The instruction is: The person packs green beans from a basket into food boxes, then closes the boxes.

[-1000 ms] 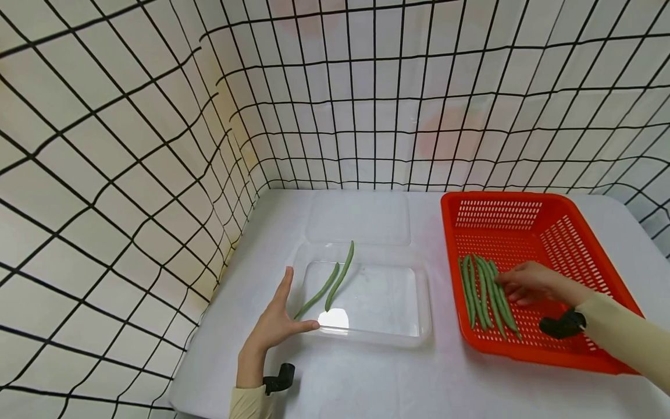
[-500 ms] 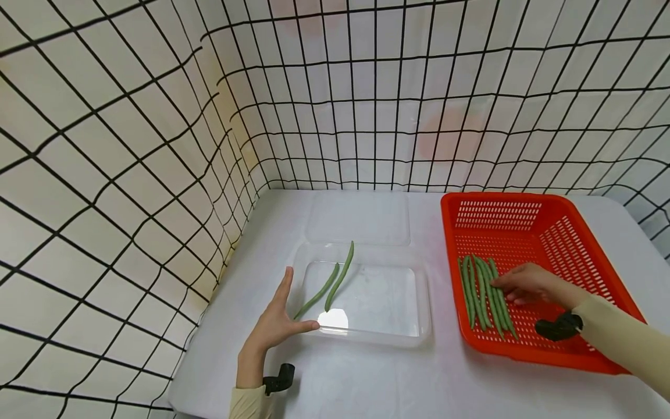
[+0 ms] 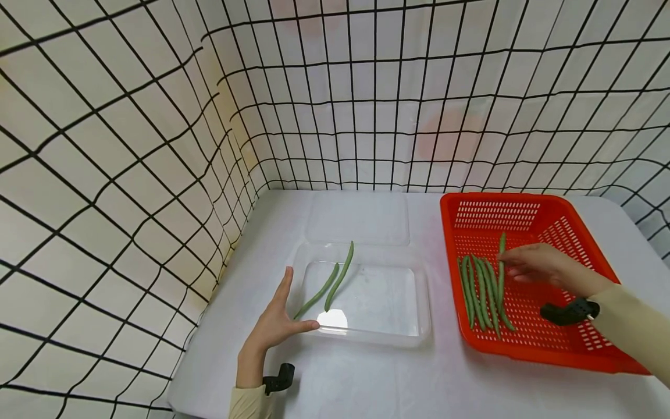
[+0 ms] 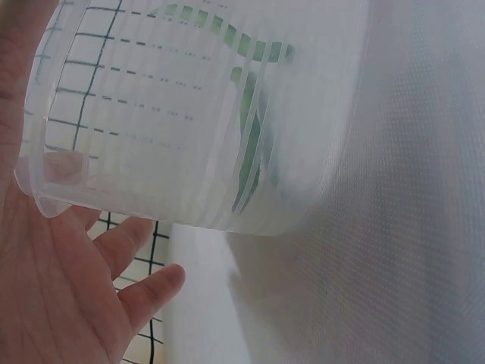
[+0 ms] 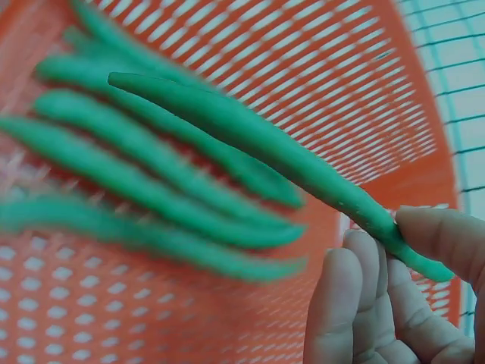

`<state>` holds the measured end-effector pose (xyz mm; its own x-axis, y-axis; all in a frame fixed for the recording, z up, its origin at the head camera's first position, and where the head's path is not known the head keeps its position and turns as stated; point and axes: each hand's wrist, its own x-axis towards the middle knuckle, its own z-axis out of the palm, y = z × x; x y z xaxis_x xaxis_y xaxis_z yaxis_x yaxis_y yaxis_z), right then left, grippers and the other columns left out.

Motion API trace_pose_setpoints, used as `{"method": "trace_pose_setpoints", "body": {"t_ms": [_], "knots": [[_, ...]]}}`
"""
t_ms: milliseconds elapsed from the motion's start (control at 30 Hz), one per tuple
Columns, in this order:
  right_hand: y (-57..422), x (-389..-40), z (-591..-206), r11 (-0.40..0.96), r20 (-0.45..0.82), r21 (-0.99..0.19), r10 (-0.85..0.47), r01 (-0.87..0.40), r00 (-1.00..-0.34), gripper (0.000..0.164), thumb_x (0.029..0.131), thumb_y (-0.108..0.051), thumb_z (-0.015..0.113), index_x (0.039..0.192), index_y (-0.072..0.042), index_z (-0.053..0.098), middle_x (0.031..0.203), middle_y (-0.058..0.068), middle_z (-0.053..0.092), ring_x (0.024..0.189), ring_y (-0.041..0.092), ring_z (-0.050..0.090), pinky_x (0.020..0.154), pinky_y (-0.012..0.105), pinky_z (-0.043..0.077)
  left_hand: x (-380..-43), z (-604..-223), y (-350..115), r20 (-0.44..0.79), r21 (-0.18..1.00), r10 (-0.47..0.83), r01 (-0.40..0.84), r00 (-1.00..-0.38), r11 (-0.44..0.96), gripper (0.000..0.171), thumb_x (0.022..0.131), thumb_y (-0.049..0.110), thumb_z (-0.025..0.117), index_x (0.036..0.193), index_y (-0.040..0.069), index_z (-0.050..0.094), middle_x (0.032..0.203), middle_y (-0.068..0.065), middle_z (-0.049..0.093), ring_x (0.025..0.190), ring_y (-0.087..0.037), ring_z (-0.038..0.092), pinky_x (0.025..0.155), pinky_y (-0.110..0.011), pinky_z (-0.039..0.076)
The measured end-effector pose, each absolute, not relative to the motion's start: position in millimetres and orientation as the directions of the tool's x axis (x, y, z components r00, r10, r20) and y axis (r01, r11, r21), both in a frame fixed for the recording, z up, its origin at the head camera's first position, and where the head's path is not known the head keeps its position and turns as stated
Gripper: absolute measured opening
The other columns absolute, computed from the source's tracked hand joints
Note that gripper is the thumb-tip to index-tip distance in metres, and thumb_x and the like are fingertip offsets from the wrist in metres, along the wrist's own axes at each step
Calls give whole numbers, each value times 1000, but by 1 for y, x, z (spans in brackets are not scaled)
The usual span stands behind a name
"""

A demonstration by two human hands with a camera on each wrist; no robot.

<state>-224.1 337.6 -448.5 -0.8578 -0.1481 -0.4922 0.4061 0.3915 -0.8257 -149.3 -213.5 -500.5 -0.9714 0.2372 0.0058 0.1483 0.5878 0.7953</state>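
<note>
Red basket (image 3: 499, 197), right of frame: several green beans (image 3: 475, 291) along its left side. Single bean (image 5: 280, 154), raised slantwise over these, pinched near one end by thumb and fingers of right hand (image 3: 541, 265). Clear tub (image 3: 384, 297), lower centre: two beans (image 3: 341, 278) inside. Left hand (image 3: 274, 323), thumb and fingers spread wide, at tub's lower left corner. Black grid (image 3: 374, 81), upper frame.

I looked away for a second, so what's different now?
The right hand lifted one green bean, pinched in its fingers, up from the other beans in the red basket. The left hand, the clear box and its two beans stayed put.
</note>
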Motion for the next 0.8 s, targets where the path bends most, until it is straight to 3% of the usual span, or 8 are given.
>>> {"method": "trace_pose_setpoints", "body": {"t_ms": [133,267,400,500,633,800], "knots": [[327,-229,-426,348,-468,-847,-134,401,-873,35,94,-32,61,112,-2,65,88,3,66,76,18,64,75,32,54,-149,-501,-214,13,793,238,155,-971,589,131,59,57,84,154,22,2,157,9,1,141,-14,5,110,-50,17],[310,-235,-408,333,-416,-874,-137,354,-899,41,93,-36,61,117,-3,60,92,0,64,79,15,64,75,31,54,-149,-500,-214,13,792,239,156,-971,590,131,59,57,84,154,22,1,158,7,2,141,-14,6,110,-50,17],[281,-241,-394,278,-399,-893,-125,354,-908,29,89,-35,67,104,-10,66,88,-1,64,76,13,63,74,29,54,-149,-498,-213,9,789,238,154,-971,594,131,59,57,84,154,22,1,158,7,2,141,-15,6,109,-50,17],[250,-245,-388,242,-402,-901,-148,361,-904,32,89,-32,68,107,-5,66,86,1,65,73,12,62,73,29,54,-149,-498,-213,21,786,239,164,-971,596,131,59,56,85,154,20,2,158,4,3,141,-18,7,109,-52,18],[205,-251,-389,273,-415,-893,-194,358,-889,56,88,-32,69,124,9,54,92,6,65,75,15,60,73,28,54,-149,-498,-214,30,791,242,171,-970,588,131,59,54,85,154,20,2,158,4,3,142,-18,7,109,-52,18],[151,-253,-400,336,-450,-870,-242,361,-860,54,86,-32,72,121,7,59,96,8,66,80,20,60,74,29,54,-149,-499,-214,5,794,242,151,-970,589,129,59,57,84,153,31,-2,158,9,0,141,-14,5,109,-50,17]]}}
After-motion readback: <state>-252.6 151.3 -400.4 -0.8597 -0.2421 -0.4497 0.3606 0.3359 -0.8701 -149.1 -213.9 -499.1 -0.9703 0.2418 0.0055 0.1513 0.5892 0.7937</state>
